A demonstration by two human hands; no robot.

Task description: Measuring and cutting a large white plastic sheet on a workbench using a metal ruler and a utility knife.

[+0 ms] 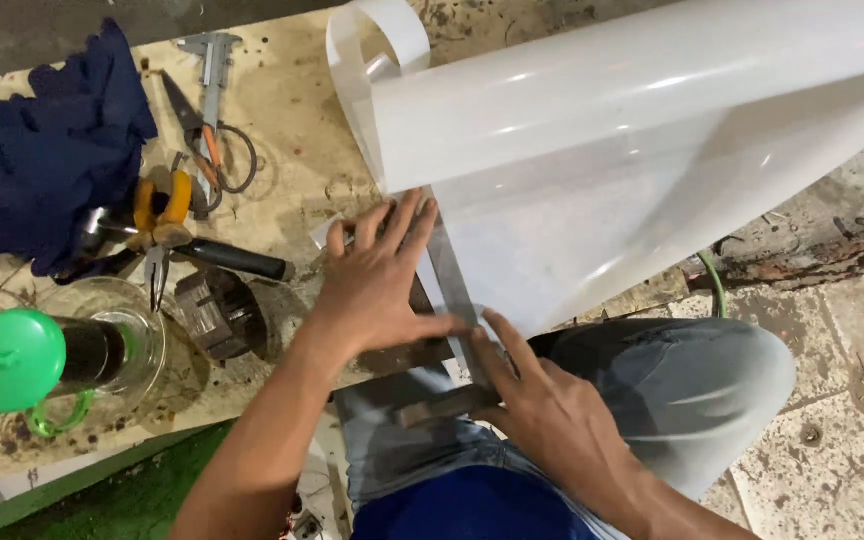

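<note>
- Both hands work at the near edge of a worn wooden board (282,110).
- Left hand (377,285) lies flat with fingers spread, pressing a metal straightedge (449,275) against a translucent white plastic sheet (592,170).
- Right hand (542,405) is partly curled, index finger stretched to the lower end of the straightedge; whether it grips anything I cannot tell.
- Sheet curls up in a roll at its far side and drapes toward the person's knee.
- Left of the hands lie orange-handled pliers (162,215), scissors (214,150), a caliper (214,60), a dark blue cloth (42,150) and a green-lidded jar (12,362).
</note>
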